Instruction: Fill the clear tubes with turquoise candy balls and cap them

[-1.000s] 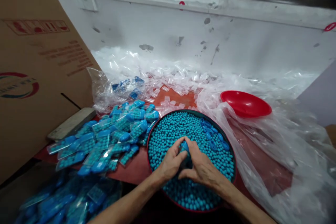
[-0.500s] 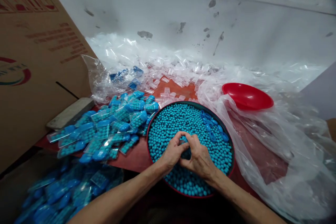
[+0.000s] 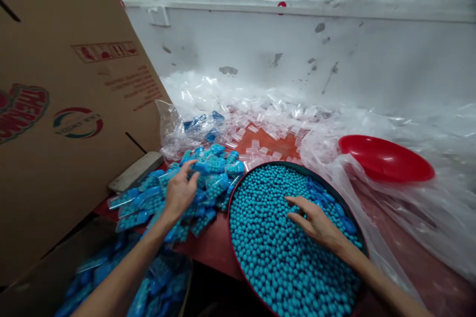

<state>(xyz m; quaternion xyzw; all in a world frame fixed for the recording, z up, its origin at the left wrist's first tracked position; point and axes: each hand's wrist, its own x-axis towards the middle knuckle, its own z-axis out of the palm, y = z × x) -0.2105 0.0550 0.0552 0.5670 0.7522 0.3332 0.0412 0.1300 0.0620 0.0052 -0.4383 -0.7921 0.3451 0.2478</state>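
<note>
My left hand (image 3: 181, 192) is over a heap of small clear plastic packs (image 3: 217, 185) filled with turquoise balls and topped with blue caps. Its thumb and forefinger are apart, and nothing shows in its grasp. Above a round tray (image 3: 238, 262) full of small turquoise balls (image 3: 267, 223), my right hand (image 3: 312, 219) has its thumb and forefinger spread, holding nothing visible. Loose blue caps (image 3: 327, 198) lie on the balls along the tray's right side, just beyond that hand.
Filled packs also fill a box (image 3: 159, 277) below the table's left edge. A large carton (image 3: 85, 168) stands left, beside a grey block (image 3: 136, 172). Clear empty cases (image 3: 256, 151) lie behind the tray. A red bowl (image 3: 386, 158) rests on plastic sheeting (image 3: 420, 223) at right.
My hands, together over the tray before, have parted. The left has moved to the pack heap and the right stays over the balls, opened. The view has shifted left and up.
</note>
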